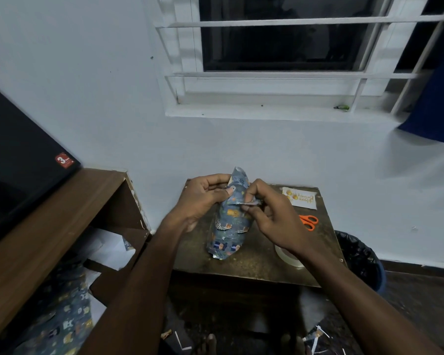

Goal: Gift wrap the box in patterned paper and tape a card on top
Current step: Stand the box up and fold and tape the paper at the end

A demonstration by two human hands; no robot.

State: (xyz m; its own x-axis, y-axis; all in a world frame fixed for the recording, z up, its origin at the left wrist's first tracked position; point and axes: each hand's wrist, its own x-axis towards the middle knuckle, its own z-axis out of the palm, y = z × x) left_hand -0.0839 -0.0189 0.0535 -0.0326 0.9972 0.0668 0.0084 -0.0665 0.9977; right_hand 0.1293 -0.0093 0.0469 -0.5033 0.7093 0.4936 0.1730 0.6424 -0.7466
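The box [228, 226], wrapped in blue paper printed with cartoon animals, stands on end on the small dark table [254, 262]. My left hand [203, 198] grips its upper left side, thumb pressed on the paper. My right hand [269, 213] pinches a folded flap of the paper at the upper right. Loose paper sticks up above the box. A white card [299, 197] with yellow print lies at the table's far right corner. A roll of clear tape [289, 257] lies under my right wrist, partly hidden.
Orange-handled scissors [308, 221] lie on the table's right side. A wooden shelf unit [49, 226] with a black screen [18, 160] on it stands to the left, with spare patterned paper [62, 326] below. A bin with a black liner [359, 257] sits to the right of the table.
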